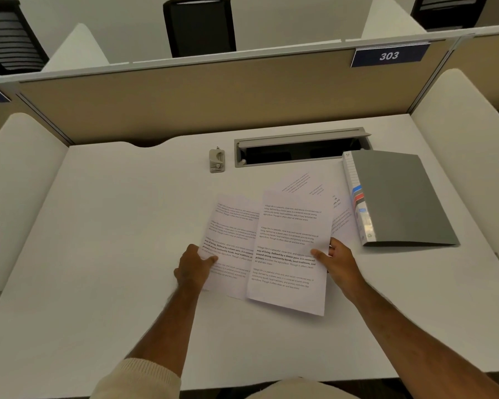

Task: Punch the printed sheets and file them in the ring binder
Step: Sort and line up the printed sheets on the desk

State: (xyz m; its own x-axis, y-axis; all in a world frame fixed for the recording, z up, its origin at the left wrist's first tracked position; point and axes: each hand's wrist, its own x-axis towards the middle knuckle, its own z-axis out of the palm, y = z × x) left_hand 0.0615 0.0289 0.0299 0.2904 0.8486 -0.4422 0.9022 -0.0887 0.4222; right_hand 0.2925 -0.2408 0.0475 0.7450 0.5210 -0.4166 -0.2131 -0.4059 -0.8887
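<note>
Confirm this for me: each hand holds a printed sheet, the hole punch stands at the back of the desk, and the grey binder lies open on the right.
One thing is wrong: the grey binder lies closed, not open, as the head view shows. The rest stands: the left hand and right hand each hold a printed sheet, and the hole punch stands at the back of the desk.

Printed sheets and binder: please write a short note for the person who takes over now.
Left hand grips one printed sheet at its left edge. Right hand pinches a second sheet overlapping it. More loose sheets lie behind, toward the ring binder, which lies closed at the right. Hole punch stands untouched beside the cable slot.
Done: nothing punched or filed.
Left: gather, punch, file.
</note>
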